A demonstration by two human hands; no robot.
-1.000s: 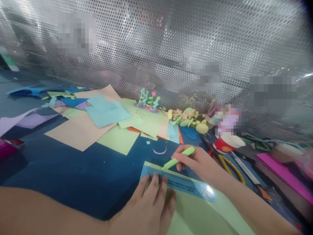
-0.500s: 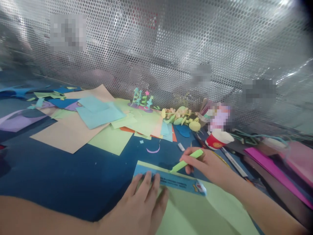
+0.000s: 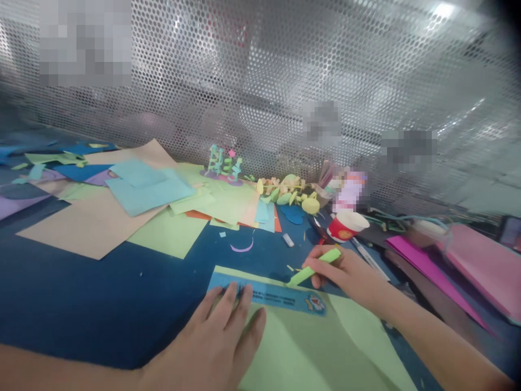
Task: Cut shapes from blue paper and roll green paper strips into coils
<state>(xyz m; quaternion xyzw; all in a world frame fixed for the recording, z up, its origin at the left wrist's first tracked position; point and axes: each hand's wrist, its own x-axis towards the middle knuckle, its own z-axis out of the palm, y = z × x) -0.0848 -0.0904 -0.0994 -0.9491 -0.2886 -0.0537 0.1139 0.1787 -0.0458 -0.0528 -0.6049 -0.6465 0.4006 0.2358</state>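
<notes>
My left hand (image 3: 215,326) lies flat with fingers spread, pressing on a blue ruler (image 3: 280,300) with printed text and a cartoon figure at its right end. Under the ruler is a light green sheet of paper (image 3: 297,347), and a narrow strip of it shows beyond the ruler's far edge. My right hand (image 3: 331,269) is closed around a light green pen-shaped tool (image 3: 315,269). The tool is tilted, its narrow tip by the ruler's far edge; whether it is a marker or a cutter I cannot make out.
Coloured paper sheets (image 3: 97,222) overlap at the left. Small paper stars (image 3: 228,165) and a yellow-green paper garland (image 3: 288,190) stand before a perforated metal screen (image 3: 260,87). A red-and-white paper cup (image 3: 348,226), a white-handled knife (image 3: 370,258) and pink folders (image 3: 484,266) are to the right.
The whole view has shifted, so most things appear farther left. Relative to the ruler, the tool's tip has moved slightly right along its far edge. My left hand keeps pressing the ruler.
</notes>
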